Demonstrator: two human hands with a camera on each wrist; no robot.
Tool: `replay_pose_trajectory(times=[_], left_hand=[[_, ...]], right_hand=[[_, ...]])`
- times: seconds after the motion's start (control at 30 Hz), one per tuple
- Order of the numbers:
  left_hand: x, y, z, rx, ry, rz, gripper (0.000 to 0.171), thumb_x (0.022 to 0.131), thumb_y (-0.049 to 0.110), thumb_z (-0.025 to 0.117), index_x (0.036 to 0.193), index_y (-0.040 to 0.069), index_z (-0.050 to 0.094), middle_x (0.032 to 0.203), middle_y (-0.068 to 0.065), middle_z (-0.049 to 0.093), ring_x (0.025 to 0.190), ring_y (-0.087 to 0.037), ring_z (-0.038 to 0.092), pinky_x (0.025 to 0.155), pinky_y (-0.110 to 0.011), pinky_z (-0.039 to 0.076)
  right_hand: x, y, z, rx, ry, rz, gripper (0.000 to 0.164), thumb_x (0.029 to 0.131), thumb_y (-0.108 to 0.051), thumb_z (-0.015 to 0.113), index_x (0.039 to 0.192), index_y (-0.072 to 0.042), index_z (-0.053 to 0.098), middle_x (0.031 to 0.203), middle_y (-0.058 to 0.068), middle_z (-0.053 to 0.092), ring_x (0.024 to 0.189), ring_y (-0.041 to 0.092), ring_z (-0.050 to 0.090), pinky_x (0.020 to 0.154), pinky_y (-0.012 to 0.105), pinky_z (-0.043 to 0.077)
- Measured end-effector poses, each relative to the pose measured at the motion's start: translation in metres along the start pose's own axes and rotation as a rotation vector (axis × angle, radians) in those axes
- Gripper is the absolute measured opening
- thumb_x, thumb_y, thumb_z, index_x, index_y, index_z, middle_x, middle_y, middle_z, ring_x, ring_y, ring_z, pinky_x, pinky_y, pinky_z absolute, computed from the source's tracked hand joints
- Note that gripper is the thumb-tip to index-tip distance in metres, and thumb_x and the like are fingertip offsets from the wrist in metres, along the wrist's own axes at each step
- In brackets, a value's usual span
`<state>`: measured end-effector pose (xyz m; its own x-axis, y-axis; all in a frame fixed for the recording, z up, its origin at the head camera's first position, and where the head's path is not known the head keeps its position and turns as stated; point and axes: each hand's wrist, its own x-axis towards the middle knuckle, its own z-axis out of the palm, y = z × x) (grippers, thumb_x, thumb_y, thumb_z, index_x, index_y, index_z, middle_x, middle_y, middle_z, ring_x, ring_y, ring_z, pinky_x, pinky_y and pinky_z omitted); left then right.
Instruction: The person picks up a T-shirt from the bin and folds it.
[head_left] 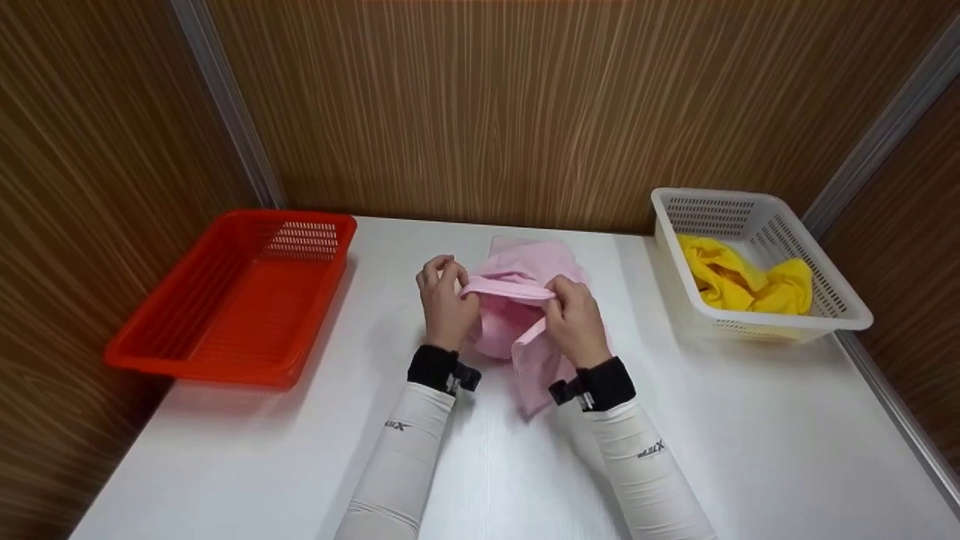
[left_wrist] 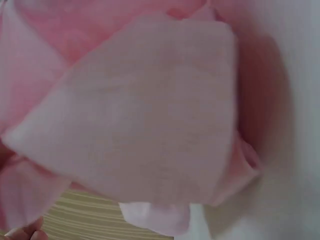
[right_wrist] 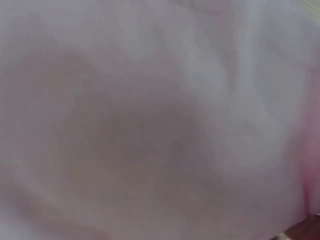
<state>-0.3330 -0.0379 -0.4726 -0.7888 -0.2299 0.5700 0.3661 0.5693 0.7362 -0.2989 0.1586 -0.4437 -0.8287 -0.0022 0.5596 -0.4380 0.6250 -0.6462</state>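
Observation:
A crumpled pink garment (head_left: 536,259) lies on the table between my hands, a hemmed edge pulled taut across it. My left hand (head_left: 448,307) pinches the left end of that edge. At its right end, my right hand (head_left: 579,324) grips the same edge between thumb and curled fingers. Below the band the fabric gapes, and a loose flap hangs toward me by the right wrist. Pink fabric (left_wrist: 150,110) fills most of the left wrist view, with fingertips at the lower left corner. Blurred close fabric (right_wrist: 150,125) covers nearly all the right wrist view.
On the left stands a red plastic basket (head_left: 247,307) with slotted sides. A white basket (head_left: 780,319) at the right back holds a yellow cloth (head_left: 750,285). Wood-grain panels (head_left: 480,112) wall the white table (head_left: 487,465) at the back and sides.

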Motion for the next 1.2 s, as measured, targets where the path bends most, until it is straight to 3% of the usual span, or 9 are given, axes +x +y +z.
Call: replay_pose_trajectory(times=[0.2,0.33,0.43,0.6,0.77,0.83,0.93,1.07,1.2], left_hand=[[0.001,-0.006,-0.011,0.011,-0.109,-0.109,0.015,0.088,-0.002,0.064,0.093,0.007,0.053,0.088,-0.014,0.069,0.08,-0.03,0.062,0.074,-0.042,0.049],[0.006,-0.012,-0.021,-0.009,-0.217,-0.1,0.014,0.092,0.001,0.068,0.107,0.003,0.069,0.092,-0.016,0.07,0.086,-0.03,0.065,0.081,-0.044,0.053],[0.013,-0.015,-0.034,-0.038,-0.225,-0.075,0.019,0.093,-0.003,0.064,0.109,0.0,0.074,0.1,-0.019,0.072,0.092,-0.032,0.066,0.088,-0.046,0.055],[0.028,-0.007,-0.068,-0.04,-0.19,-0.126,0.018,0.098,0.002,0.062,0.112,0.007,0.073,0.098,-0.019,0.074,0.087,-0.03,0.064,0.081,-0.041,0.051],[0.049,0.015,-0.113,0.12,-0.324,-0.046,0.015,0.097,0.009,0.074,0.11,0.011,0.082,0.103,-0.014,0.08,0.096,-0.03,0.072,0.097,-0.042,0.06],[0.058,0.026,-0.129,0.194,-0.269,0.053,0.016,0.097,0.009,0.075,0.11,0.01,0.083,0.108,-0.013,0.081,0.101,-0.031,0.075,0.099,-0.045,0.061],[0.067,0.044,-0.152,0.2,-0.017,0.161,0.014,0.097,0.007,0.073,0.108,0.006,0.082,0.101,-0.017,0.077,0.095,-0.035,0.072,0.092,-0.041,0.058],[0.077,0.07,-0.18,-0.004,0.321,0.226,0.012,0.097,0.002,0.069,0.103,0.001,0.08,0.093,-0.021,0.066,0.086,-0.028,0.06,0.078,-0.029,0.041],[0.092,0.088,-0.195,-0.195,0.465,0.262,0.012,0.099,0.003,0.067,0.103,-0.001,0.079,0.089,-0.003,0.061,0.084,-0.006,0.051,0.072,-0.019,0.038]], right_hand=[[0.003,-0.002,-0.025,-0.079,0.089,0.0,0.016,0.092,0.004,0.051,0.085,0.002,0.066,0.084,0.02,0.067,0.084,0.035,0.051,0.077,0.039,0.039],[0.007,0.005,-0.042,-0.095,0.204,-0.03,0.017,0.091,0.006,0.052,0.085,0.004,0.068,0.085,0.022,0.066,0.086,0.039,0.05,0.08,0.041,0.039],[0.013,0.018,-0.056,-0.127,0.25,-0.005,0.017,0.09,0.008,0.053,0.087,0.005,0.069,0.089,0.024,0.067,0.09,0.042,0.051,0.085,0.045,0.041],[0.027,0.043,-0.086,-0.301,0.224,0.112,0.018,0.093,0.005,0.055,0.098,0.005,0.072,0.102,0.026,0.071,0.101,0.046,0.057,0.098,0.055,0.048],[0.042,0.045,-0.131,-0.349,0.294,0.17,0.022,0.092,0.001,0.056,0.107,0.004,0.072,0.11,0.027,0.072,0.108,0.048,0.065,0.102,0.058,0.051],[0.047,0.035,-0.153,-0.327,0.37,0.164,0.023,0.092,0.001,0.057,0.11,0.004,0.07,0.112,0.026,0.073,0.11,0.046,0.068,0.102,0.056,0.053],[0.054,0.009,-0.184,-0.244,0.501,0.165,0.027,0.091,0.003,0.054,0.114,0.003,0.068,0.109,0.015,0.075,0.108,0.03,0.073,0.102,0.039,0.057],[0.062,-0.032,-0.217,0.049,0.726,0.064,0.028,0.091,0.005,0.049,0.104,-0.006,0.072,0.092,-0.011,0.068,0.083,0.002,0.064,0.082,0.015,0.047],[0.078,-0.067,-0.236,0.341,0.854,-0.064,0.029,0.091,0.006,0.048,0.092,-0.014,0.07,0.08,-0.012,0.059,0.069,-0.001,0.053,0.071,0.019,0.038]])
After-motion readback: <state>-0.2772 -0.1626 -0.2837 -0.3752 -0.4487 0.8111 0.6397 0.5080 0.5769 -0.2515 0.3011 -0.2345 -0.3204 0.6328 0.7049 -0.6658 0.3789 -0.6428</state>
